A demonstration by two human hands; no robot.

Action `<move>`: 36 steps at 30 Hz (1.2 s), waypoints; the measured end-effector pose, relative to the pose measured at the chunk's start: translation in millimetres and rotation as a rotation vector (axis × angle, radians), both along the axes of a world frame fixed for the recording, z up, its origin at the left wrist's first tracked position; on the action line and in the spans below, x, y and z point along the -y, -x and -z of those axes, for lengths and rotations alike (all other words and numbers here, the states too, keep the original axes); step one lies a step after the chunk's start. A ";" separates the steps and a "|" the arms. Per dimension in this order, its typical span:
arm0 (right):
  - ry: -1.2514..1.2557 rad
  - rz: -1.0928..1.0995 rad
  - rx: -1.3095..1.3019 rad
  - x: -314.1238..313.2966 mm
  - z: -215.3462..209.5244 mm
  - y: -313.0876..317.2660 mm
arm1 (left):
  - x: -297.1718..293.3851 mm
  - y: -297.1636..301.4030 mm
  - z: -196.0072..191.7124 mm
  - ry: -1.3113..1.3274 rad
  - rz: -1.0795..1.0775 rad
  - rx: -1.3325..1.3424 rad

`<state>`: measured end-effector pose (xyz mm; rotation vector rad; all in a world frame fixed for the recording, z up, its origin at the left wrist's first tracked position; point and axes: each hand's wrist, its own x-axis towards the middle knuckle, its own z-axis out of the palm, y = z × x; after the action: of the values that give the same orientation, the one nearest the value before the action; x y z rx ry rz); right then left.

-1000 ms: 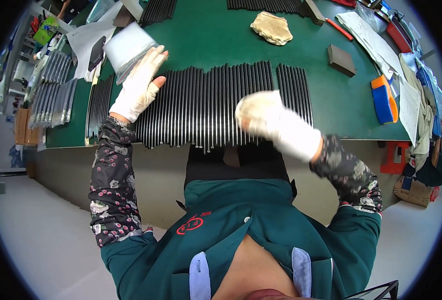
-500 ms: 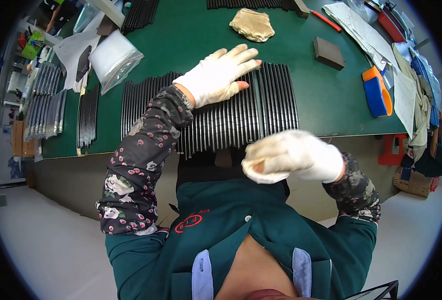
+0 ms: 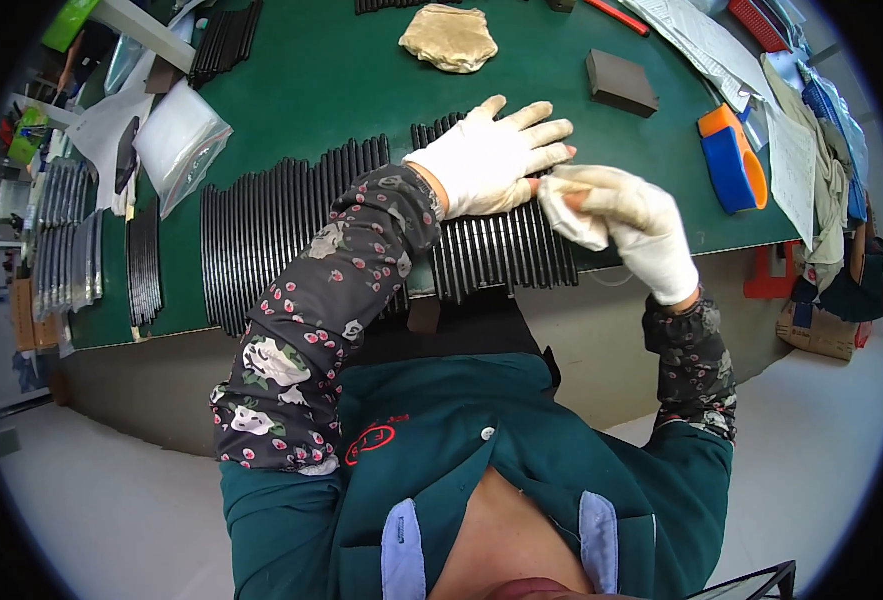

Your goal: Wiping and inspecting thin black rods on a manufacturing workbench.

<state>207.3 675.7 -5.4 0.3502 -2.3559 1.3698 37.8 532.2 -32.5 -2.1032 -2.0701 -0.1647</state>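
Two groups of slim black rods lie side by side, their near ends at the table's front edge: a left group (image 3: pixel 262 235) and a right group (image 3: pixel 507 250). My left hand (image 3: pixel 492 160), in a white glove with bare fingertips at some fingers, rests flat across the right group, fingers spread. At that group's right edge is my right hand (image 3: pixel 632 215), also gloved. Its fingers are closed on a folded whitish cloth (image 3: pixel 577 215), next to my left thumb. Both hands cover parts of the rods beneath them.
On the green table (image 3: pixel 332 90) lie a crumpled beige cloth (image 3: pixel 450 38), a dark block (image 3: pixel 622 82) and a blue-and-orange tape dispenser (image 3: pixel 732 160). Papers (image 3: pixel 697 50) line the right side. Leftward are a clear plastic bag (image 3: pixel 182 140), a small rod bundle (image 3: pixel 145 265) and bagged rods (image 3: pixel 67 240).
My right hand has risen from below the table edge to the rods beside my left hand. My left hand has shifted right with rods under it; the gap between groups now lies left of it.
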 end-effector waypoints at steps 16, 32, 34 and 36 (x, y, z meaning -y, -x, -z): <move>-0.364 -0.363 0.110 51.5 11.7 -20.4 | 4.3 0.4 -4.4 0.030 0.012 0.084; -0.204 -0.306 -0.159 62.0 -12.6 -4.8 | 2.6 -2.0 -8.6 0.034 0.009 0.085; -0.378 -0.329 -0.171 53.4 -3.5 21.0 | 1.3 -0.9 -7.2 0.039 0.016 0.081; -0.400 -0.420 -0.084 66.3 5.3 6.9 | 3.0 1.8 -3.3 0.028 0.012 0.092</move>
<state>200.4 609.3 -10.7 1.0443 -2.5700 1.0006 36.0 529.2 -29.2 -2.1632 -2.1227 -0.2401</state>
